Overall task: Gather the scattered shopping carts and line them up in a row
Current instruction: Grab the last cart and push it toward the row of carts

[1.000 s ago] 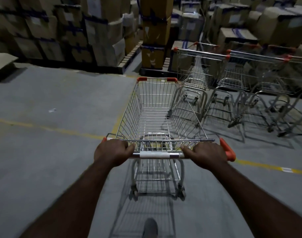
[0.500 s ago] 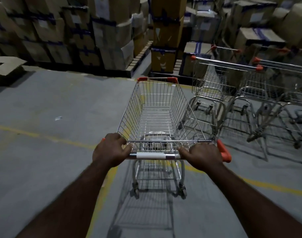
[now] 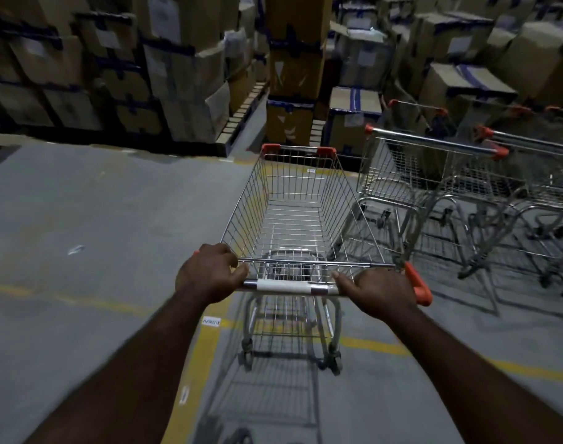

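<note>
Since the earlier frame the pushed cart (image 3: 293,219) has rolled forward over the yellow floor line (image 3: 376,347), its front drawing level with the parked carts (image 3: 434,174) to its right. The left hand (image 3: 209,274) and right hand (image 3: 381,291) are both wrapped tight around its handle bar (image 3: 289,287), the basket just ahead of them.

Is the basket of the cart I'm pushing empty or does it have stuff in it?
Empty. Through the pushed cart's basket, only bare wire mesh and grey floor show.
</note>
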